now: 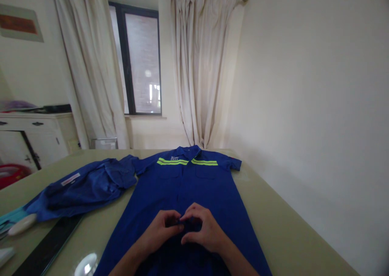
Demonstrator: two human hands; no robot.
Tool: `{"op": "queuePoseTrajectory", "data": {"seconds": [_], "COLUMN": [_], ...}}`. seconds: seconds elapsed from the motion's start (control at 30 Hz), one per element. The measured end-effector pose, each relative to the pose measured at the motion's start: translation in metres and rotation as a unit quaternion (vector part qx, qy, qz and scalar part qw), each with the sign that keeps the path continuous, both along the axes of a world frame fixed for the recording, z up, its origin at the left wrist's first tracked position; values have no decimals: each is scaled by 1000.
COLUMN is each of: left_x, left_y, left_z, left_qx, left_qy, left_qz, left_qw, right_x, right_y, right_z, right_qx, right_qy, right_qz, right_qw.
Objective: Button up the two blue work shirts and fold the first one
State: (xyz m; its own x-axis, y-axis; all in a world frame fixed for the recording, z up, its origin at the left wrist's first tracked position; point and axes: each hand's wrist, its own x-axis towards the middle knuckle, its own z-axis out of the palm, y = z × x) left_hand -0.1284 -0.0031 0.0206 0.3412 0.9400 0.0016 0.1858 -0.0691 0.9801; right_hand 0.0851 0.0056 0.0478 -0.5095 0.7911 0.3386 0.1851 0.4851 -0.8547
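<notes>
Working at the shirt's front, two hands close together

The shirt (pixel 179 189) lies face up on the table (pixel 288 231), collar (pixel 188 151) at its far end, sleeves spread, lower part running out of view. Over the shirt's middle, the left hand (pixel 161 226) has thumb and forefinger nearly meeting; they may pinch a bit of dark cloth, but I cannot tell. Beside it the right hand (pixel 209 229) is curved, thumb and forefinger well parted, the forefinger reaching to the left fingertips; I see nothing clearly in its grip.

The likeliest trouble, I judge, is a lost grip: the cloth is dark and the fingers hide the spot, so an edge is easily missed. An uneven tug from one hand could skew the shirt's front and ripple it. A harder pull might slide it, since the table looks smooth, and drag at the bundle (pixel 91 187) left of the shirt, right against one sleeve.

Above the left part of the shirt's yellow band (pixel 172 162) sits small white lettering (pixel 174 158), too blurred to read. A red mark (pixel 231 157) on the shirt's right sleeve shows nothing legible. The bundle bears a pale label (pixel 70 179), its print unreadable. No brand can be made out.
</notes>
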Motion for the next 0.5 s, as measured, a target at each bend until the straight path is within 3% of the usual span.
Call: {"op": "queuePoseTrajectory", "data": {"seconds": [0.37, 0.5], "left_x": [0, -7], "left_y": [2, 1], "left_z": [5, 1], "left_qx": [-22, -16], "left_qy": [-18, 0], "left_qz": [-4, -5], "left_qw": [1000, 1000], "right_x": [-7, -6], "right_y": [4, 5], "right_z": [-9, -8], "right_qx": [-72, -82], "right_qy": [67, 68], "right_qz": [-44, -49], "right_qw": [994, 993]}}
